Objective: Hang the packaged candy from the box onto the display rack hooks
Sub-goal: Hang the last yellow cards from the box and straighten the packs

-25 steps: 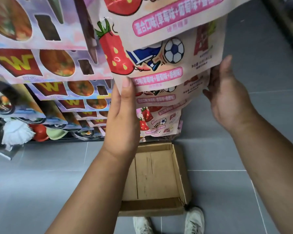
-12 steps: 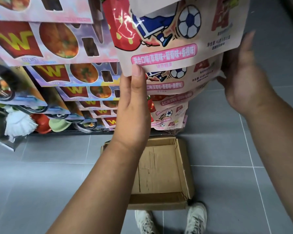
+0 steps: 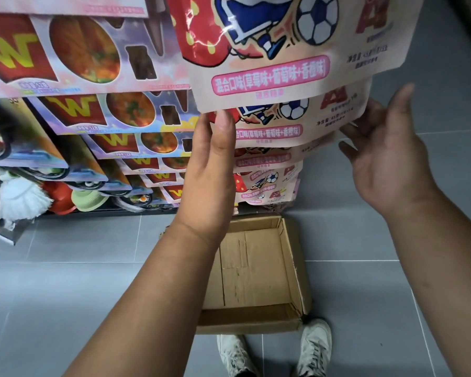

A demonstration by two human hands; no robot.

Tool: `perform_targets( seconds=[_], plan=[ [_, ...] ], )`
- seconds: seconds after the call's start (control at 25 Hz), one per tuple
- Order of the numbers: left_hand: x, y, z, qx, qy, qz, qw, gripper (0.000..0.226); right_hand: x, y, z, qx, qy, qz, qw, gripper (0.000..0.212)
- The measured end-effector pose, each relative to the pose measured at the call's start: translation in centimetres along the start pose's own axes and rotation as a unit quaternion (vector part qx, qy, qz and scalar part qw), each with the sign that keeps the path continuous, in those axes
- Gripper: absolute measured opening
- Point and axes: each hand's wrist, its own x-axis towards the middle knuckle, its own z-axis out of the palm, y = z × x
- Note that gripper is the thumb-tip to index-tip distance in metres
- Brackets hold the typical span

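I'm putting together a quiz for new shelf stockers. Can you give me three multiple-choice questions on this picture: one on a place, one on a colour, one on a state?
1. Where is the cardboard box?
A. on the floor, in front of the white shoes
B. on a shelf
C. on a chair

2. What colour is the text band on the front candy bag?
A. green
B. pink
C. black

3. What state is the box in?
A. taped shut
B. full of bags
C. open, with no bags showing inside

Answers:
1 A: it sits on the floor just past the shoes.
2 B: the band behind the writing is pink.
3 C: its bare cardboard bottom shows.
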Motion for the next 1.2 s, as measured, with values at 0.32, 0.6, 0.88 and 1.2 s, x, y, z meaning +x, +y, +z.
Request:
perform_targets(
  seconds=[0.32, 0.6, 0.88, 1.2],
  plan=[
    [-1.7, -6.0, 0.7, 0.069, -0.006, -0.073, 0.995, 0.082, 4.2, 3.1, 0.8, 0.018, 0.072, 0.106, 0.992, 0.025],
    [1.2, -8.7, 1.0, 0.196, 0.088, -0.052, 0.975, 0.03, 4.7, 4.4, 0.5, -0.079, 0.044, 0.092, 0.992, 0.04],
    [2.0, -8.5, 1.7, 0.169, 0.161, -0.094, 0.968, 0.031, 2.9, 6.8, -0.3, -0.091, -0.012, 0.067, 0.994, 0.03],
    [1.7, -9.6, 2.4, 0.123, 0.112, -0.136, 0.977, 0.045, 5.6, 6.4, 0.3, -0.156, -0.057, 0.089, 0.982, 0.065]
  ],
)
